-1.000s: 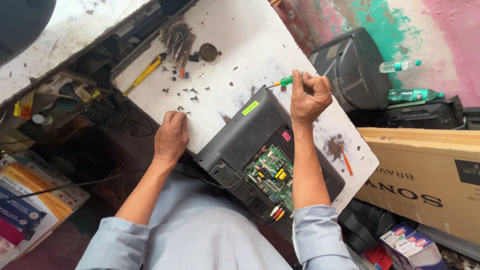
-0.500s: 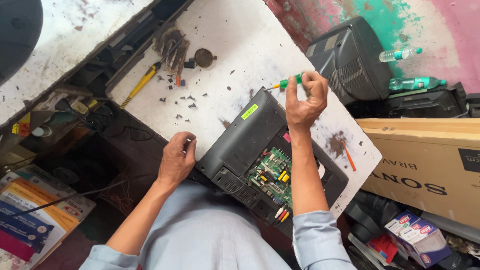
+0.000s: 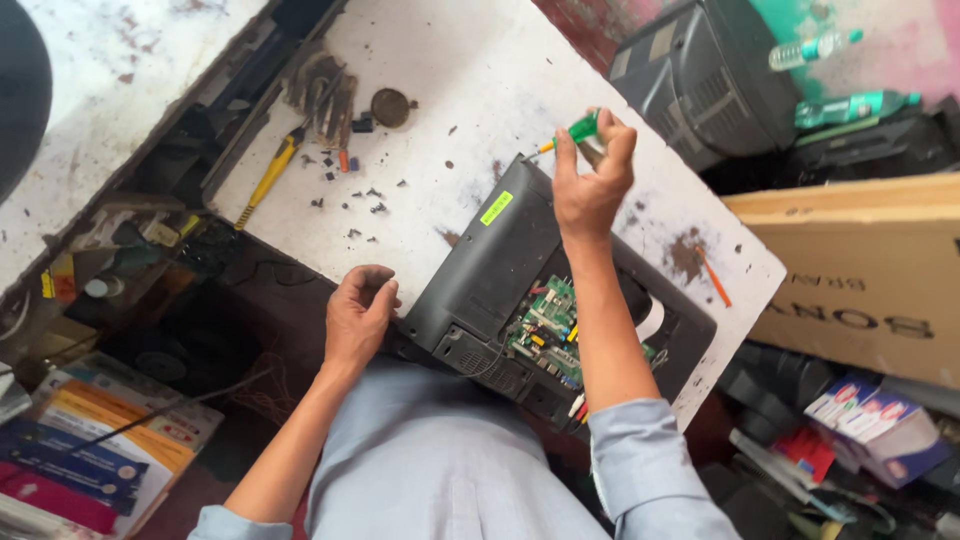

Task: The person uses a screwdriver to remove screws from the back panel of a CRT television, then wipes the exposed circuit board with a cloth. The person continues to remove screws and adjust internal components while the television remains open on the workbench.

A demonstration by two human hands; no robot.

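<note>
Nearest us, our left hand (image 3: 358,318) rests with curled fingers, holding nothing, on the near edge of the white counter (image 3: 480,90), just beside the dark opened casing (image 3: 500,270) with its green circuit board (image 3: 545,325) exposed. Farther out, our right hand (image 3: 592,180) closes its grip around a green-handled screwdriver (image 3: 572,133) — raised over the casing's far corner. Beyond it lies a yellow-handled tool (image 3: 270,175).

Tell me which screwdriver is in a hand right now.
The green-handled screwdriver, gripped by the right hand. The yellow-handled one lies untouched on the white table.
</note>
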